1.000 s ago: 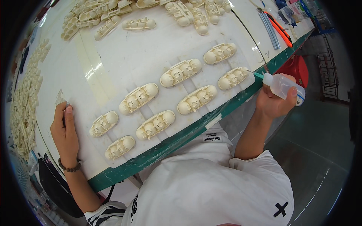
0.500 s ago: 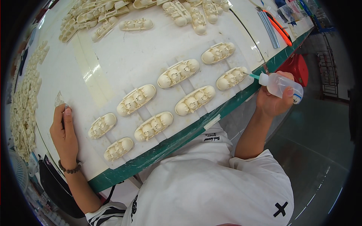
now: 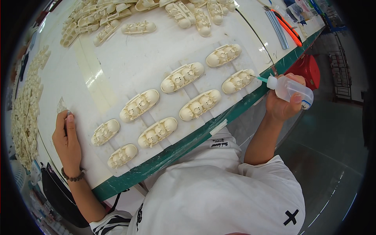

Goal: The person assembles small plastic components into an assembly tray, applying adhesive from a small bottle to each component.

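Right fingers (image 3: pixel 295 98) clamp a blue-marked bottle (image 3: pixel 286 87), its green nozzle (image 3: pixel 262 79) at the cream part (image 3: pixel 236 82) left of them; left fingers (image 3: pixel 70 121) touch a clear scrap (image 3: pixel 61 105), grip unclear. Black lettering (image 3: pixel 220 143) marks the shirt (image 3: pixel 223 188) below.

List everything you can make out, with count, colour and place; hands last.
Oval moulded plastic pieces: eight, cream, two rows at centre
Similar piled pieces: uncounted, cream, far side
Heap of small parts: uncounted, cream, left
Plastic squeeze bottle: one, translucent, right
Clear film scrap: one, colourless, left
Slim rods: several, grey-blue, far right
Long tool: one, orange-black, beside rods
Round plastic container: one, red, beyond right edge
Table: one, white, green-edged, beneath pieces
Shirt: one, white, lower centre
Left hand: one, bare, by film
Right hand: one, bare, gripping bottle
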Motion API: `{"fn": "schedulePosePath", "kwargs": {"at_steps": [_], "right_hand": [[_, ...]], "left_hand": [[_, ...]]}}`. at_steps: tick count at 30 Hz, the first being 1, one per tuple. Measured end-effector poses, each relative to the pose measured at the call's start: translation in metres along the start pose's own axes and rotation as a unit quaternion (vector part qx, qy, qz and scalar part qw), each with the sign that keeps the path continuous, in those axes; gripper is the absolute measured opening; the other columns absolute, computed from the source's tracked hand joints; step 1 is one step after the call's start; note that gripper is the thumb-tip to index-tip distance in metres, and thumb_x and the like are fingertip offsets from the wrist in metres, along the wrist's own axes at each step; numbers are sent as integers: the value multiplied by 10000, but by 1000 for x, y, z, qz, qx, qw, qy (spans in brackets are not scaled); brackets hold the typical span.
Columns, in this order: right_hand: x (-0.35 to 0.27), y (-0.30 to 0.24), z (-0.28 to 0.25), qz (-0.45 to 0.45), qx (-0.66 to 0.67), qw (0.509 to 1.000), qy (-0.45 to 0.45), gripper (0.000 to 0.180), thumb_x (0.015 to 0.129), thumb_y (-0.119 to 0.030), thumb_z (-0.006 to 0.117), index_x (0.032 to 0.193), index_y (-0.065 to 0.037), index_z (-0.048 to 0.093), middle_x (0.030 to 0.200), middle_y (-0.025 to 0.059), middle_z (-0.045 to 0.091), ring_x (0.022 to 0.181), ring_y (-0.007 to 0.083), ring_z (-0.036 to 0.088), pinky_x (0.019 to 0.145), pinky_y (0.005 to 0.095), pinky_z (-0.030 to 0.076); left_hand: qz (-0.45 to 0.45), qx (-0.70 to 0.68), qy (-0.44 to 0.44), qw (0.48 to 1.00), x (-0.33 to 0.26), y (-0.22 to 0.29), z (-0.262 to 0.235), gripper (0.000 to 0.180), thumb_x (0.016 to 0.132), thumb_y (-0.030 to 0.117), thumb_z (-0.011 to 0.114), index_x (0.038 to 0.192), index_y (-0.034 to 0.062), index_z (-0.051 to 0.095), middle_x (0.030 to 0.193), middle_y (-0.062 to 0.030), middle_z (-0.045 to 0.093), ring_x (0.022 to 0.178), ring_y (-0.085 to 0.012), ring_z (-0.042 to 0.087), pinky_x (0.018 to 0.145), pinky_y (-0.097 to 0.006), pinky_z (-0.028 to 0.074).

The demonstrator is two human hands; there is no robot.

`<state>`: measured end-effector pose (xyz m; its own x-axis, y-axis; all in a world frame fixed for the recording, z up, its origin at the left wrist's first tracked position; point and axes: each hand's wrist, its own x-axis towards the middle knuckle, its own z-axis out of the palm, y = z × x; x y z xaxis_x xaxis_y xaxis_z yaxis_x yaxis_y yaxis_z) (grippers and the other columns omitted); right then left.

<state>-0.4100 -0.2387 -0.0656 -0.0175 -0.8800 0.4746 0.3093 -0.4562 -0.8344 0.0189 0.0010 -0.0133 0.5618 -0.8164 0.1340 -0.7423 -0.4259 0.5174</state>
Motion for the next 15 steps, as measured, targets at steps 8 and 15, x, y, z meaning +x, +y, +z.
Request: {"fn": "schedulePosePath", "kwargs": {"at_steps": [8, 15], "right_hand": [[4, -6, 5, -12, -12, 1000, -9, 537, 744, -470, 690, 1019, -23, 575, 866, 76, 576, 794, 205, 599, 759, 322, 502], [4, -12, 9, -25, -11, 999, -36, 513, 742, -462, 686, 1003, -31, 586, 847, 69, 574, 768, 193, 595, 756, 325, 504]], "left_hand": [[8, 1, 9, 1000, 0, 2, 2, 219, 1000, 198, 499, 1030, -4, 578, 710, -4, 508, 629, -71, 384, 563, -225, 321], [2, 4, 7, 1000, 0, 1, 1, 226, 1000, 207, 498, 1025, -3, 578, 702, -6, 510, 620, -74, 380, 559, -229, 320]]}}
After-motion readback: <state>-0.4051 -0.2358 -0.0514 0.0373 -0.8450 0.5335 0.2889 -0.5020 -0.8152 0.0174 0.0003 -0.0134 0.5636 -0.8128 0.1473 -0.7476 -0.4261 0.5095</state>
